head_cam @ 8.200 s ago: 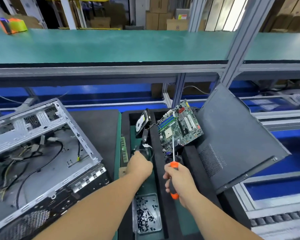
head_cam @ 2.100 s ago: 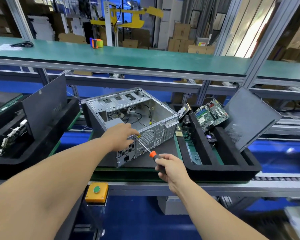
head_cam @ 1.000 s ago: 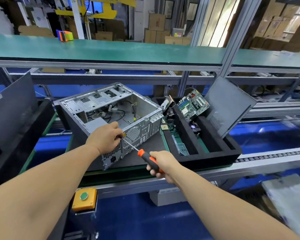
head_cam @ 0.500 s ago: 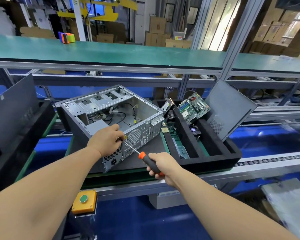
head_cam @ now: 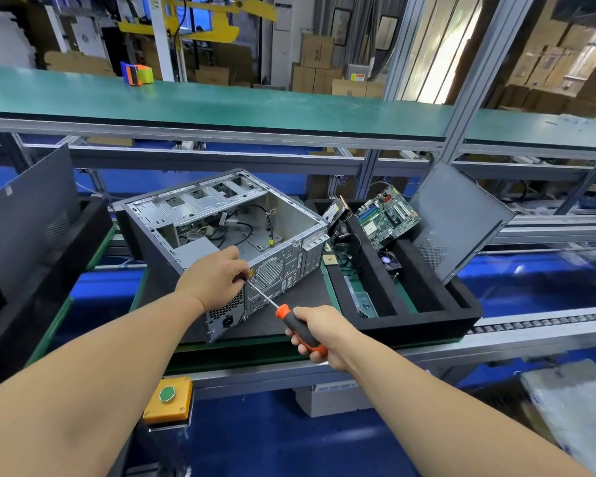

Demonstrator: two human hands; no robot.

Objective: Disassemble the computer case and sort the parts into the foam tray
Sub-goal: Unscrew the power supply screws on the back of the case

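Head view, my count: one computer case (head_cam: pixel 221 232), open-topped, lying on its side on a dark mat on the near bench, rear panel turned toward me; loose cables and a grey box lie inside it. One screwdriver (head_cam: pixel 295 323), orange and black handle, shaft running up-left to the case's rear panel. Two hands: my right hand (head_cam: pixel 319 333) is wrapped round the screwdriver handle; my left hand (head_cam: pixel 217 278) rests on the rear top edge of the case, fingers curled at the shaft's tip, though I cannot tell whether they pinch it or only steady it. One foam tray (head_cam: pixel 427 325), black, just right of the case, divided into long compartments. Contents: one motherboard (head_cam: pixel 387 216) propped tilted at the far end; one drive (head_cam: pixel 336 210) standing on edge in the left far corner; one small fan (head_cam: pixel 389 261) below the motherboard; one clear box of screws (head_cam: pixel 363 301) in the left compartment. One grey side panel (head_cam: pixel 458 218) leans out of the tray's right side. One yellow button box (head_cam: pixel 168 395), green button, hangs under the bench edge. At far left, a second black tray (head_cam: pixel 38 270) holds one more upright panel.
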